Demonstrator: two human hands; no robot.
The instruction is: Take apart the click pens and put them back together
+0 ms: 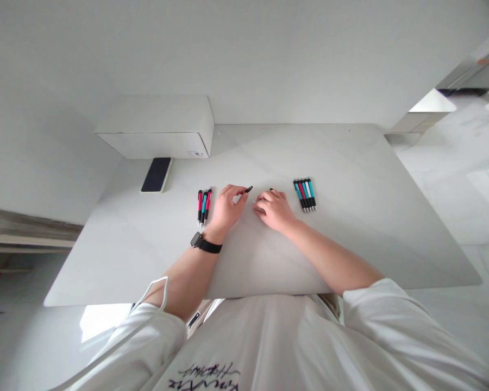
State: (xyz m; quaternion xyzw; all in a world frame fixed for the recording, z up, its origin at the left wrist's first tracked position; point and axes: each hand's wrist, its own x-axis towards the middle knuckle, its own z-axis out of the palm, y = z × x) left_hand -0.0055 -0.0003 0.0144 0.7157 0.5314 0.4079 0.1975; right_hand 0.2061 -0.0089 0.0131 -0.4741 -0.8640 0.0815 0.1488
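Between the thumb and fingers of my left hand (227, 205) is a short black pen part (248, 189), its free end pointing up and right. Just to the right, my right hand (274, 209) rests low over the table with its fingers curled. A small black end (271, 189) shows past its knuckles; the rest of that thing is hidden. Left of my left hand lie three pens (204, 207), two red and one teal, with black grips. To the right of my right hand, several pens (305, 194) in teal, red and white lie side by side.
The white marbled table (370, 217) stands against a pale wall. A white box (155, 144) sits at its back left, with a phone (156, 175) lying in front of it. A white cable (165, 293) runs by my left arm.
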